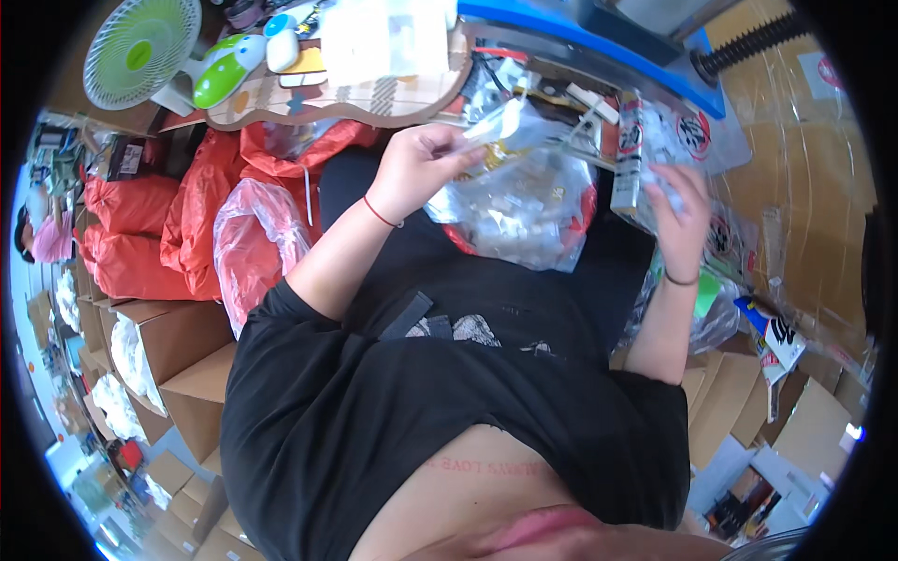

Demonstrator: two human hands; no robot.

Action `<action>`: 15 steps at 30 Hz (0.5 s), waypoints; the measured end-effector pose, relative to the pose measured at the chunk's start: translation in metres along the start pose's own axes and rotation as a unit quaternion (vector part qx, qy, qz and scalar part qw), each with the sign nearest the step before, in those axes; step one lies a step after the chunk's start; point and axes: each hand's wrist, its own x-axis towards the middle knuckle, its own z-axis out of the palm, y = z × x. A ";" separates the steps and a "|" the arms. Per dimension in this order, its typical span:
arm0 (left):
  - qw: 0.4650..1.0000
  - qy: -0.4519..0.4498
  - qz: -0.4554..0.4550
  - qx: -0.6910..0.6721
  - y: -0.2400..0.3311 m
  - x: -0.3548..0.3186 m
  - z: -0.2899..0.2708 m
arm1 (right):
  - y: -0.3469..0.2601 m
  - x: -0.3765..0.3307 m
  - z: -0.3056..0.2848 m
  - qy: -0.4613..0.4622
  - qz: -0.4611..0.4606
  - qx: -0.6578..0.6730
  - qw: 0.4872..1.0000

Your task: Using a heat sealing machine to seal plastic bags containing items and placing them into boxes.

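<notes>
While a clear bag [522,124] with yellowish contents was pinched between thumb and fingers of the left hand [407,173], it was held above a plastic heap [524,220] at the lap, near the right end of the tabletop [360,99]. The right hand [685,213] was held, fingers bent, beside a box [629,173]; whether anything was grasped could not be told. A fan [140,54] was noted at the tabletop's left end.
</notes>
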 end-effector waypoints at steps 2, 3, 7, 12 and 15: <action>0.998 -0.052 0.014 0.032 0.009 -0.007 0.018 | -0.028 0.015 0.014 -0.069 0.020 0.065 0.995; 0.998 -0.061 0.011 0.027 0.014 -0.009 0.024 | -0.037 0.019 0.020 -0.070 0.029 0.060 0.995; 0.983 -0.154 -0.008 0.097 0.023 -0.011 0.043 | -0.058 0.039 0.041 -0.017 0.056 0.255 0.965; 0.964 -0.207 -0.094 -0.140 0.022 -0.021 0.061 | -0.046 0.038 0.027 -0.081 0.063 0.233 0.967; 0.933 -0.232 -0.150 -0.229 0.019 -0.031 0.072 | -0.040 0.041 0.015 -0.158 0.068 0.222 0.960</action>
